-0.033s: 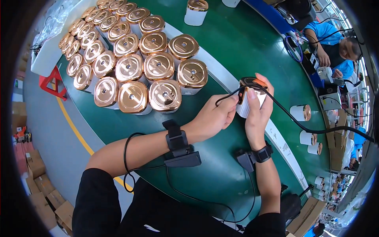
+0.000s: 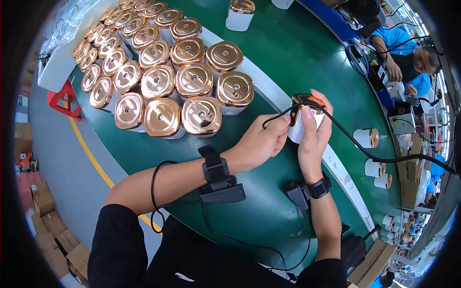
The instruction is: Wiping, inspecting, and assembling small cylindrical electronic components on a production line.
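Note:
My right hand [image 2: 314, 137] is wrapped round a white ribbed canister with a shiny copper-coloured end [image 2: 297, 130], thumb along its side. The canister is tilted. A black cable [image 2: 353, 140] comes in from the right, passes over the right hand and canister, and bends into my left hand [image 2: 259, 144]. That hand is closed on the cable, with its fingertips against the canister's copper-coloured end. Its fingers hide the cable's tip, so I cannot tell whether it is plugged in. Both wrists wear black straps with small boxes.
Several white canisters with copper lids [image 2: 158, 81] stand in rows at the left on the green table [image 2: 278, 53]. A pale rail [image 2: 343, 175] crosses the table. More canisters [image 2: 366, 138] lie at the right. Thin black wires [image 2: 249, 246] trail near my body. A person in blue [image 2: 401, 53] works opposite.

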Demonstrator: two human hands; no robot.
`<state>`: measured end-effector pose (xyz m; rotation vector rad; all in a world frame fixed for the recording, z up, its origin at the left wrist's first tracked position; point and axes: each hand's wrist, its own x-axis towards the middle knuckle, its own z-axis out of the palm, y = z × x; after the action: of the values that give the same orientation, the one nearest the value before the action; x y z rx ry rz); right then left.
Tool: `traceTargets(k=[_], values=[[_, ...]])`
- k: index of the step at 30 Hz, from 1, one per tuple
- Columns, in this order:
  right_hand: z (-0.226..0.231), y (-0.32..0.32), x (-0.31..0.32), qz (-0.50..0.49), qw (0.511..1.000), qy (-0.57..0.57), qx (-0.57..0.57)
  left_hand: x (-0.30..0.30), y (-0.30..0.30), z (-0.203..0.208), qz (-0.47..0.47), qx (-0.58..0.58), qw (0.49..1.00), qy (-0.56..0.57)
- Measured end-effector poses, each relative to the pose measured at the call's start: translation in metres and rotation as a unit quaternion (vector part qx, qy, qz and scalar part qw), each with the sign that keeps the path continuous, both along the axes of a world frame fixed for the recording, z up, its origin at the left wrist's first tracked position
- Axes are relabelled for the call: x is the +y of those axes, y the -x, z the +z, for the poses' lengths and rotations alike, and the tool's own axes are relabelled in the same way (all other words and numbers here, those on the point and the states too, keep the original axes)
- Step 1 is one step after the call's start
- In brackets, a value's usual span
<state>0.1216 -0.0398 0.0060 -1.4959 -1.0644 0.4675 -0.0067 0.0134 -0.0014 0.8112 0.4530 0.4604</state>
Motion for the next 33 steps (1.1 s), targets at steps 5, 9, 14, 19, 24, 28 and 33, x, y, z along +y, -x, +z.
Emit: traceTargets(k=[5, 9, 14, 19, 24, 28, 33], values=[[0.007, 0.006, 0.000, -0.001, 1.000, 0.019, 0.010, 0.005, 0.000, -0.006, -0.029, -0.031, 0.999, 0.012], [0.005, -0.009, 0.004, -0.025, 0.995, 0.019, -0.094, 0.008, 0.004, -0.008, -0.030, -0.038, 0.998, 0.043], [0.004, -0.130, 0.013, -0.205, 0.956, -0.100, -0.186, 0.000, -0.003, -0.010, -0.006, -0.052, 0.997, 0.057], [0.022, -0.162, 0.012, -0.205, 0.883, 0.197, -0.373, 0.001, 0.003, -0.008, 0.004, -0.070, 0.995, 0.074], [0.043, -0.054, 0.129, 0.000, 0.934, -0.029, -0.356, 0.000, 0.006, -0.002, 0.015, -0.083, 0.993, 0.083], [0.002, -0.035, 0.197, 0.177, 0.982, 0.060, -0.036, 0.001, 0.003, -0.003, 0.021, -0.062, 0.991, 0.115], [0.008, -0.029, 0.138, 0.178, 0.924, -0.037, 0.337, 0.001, 0.003, -0.011, 0.049, -0.083, 0.990, 0.102]])
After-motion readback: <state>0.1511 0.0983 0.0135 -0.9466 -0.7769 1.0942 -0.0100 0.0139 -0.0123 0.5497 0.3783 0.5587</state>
